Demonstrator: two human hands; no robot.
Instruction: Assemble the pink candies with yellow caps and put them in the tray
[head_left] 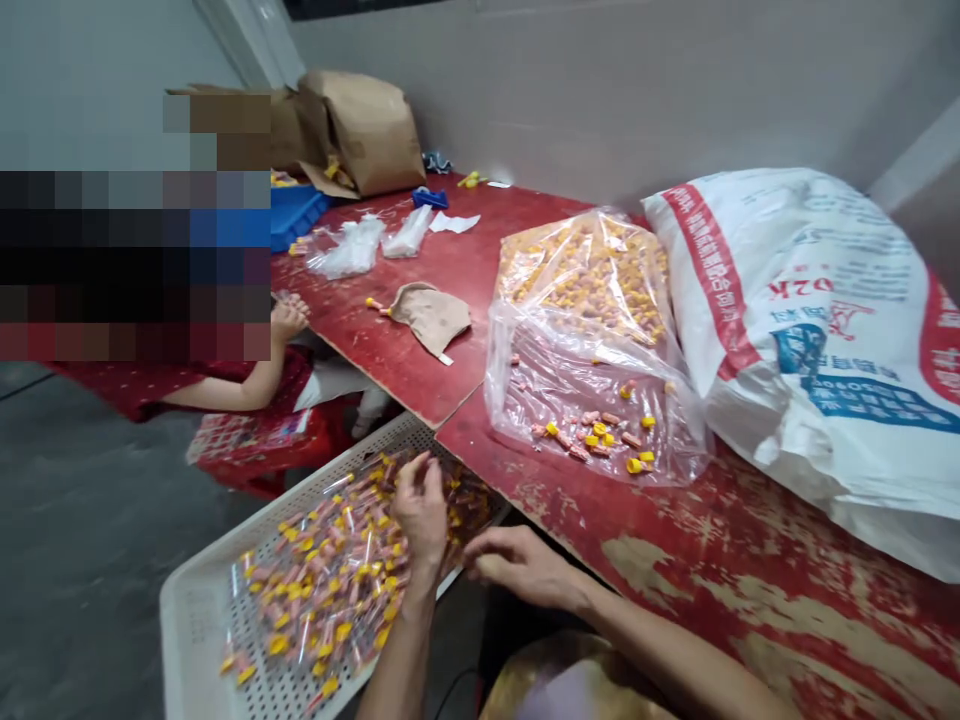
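Note:
A white perforated plastic crate (180,600) stands low at the left, below the table's edge. Spread through it are many small clear tubes (330,560) with yellow caps and pinkish contents. My left hand (422,510) is raised over these tubes, fingers loosely bent and a little apart, with nothing visible between them. Beside the crate's right edge, my right hand (525,565) has its fingers curled in toward the thumb. Whatever it may hold is hidden. On the table lies a large clear plastic bag (592,390) of yellow-capped pink pieces, some loose near its mouth.
A full white printed sack (817,340) leans on the red, worn table (555,500) at the right. A brown cloth piece (431,315), clear plastic packets (349,248), a blue tray (300,220) and a paper bag (367,130) lie farther back. Another person's hand (289,318) is at left.

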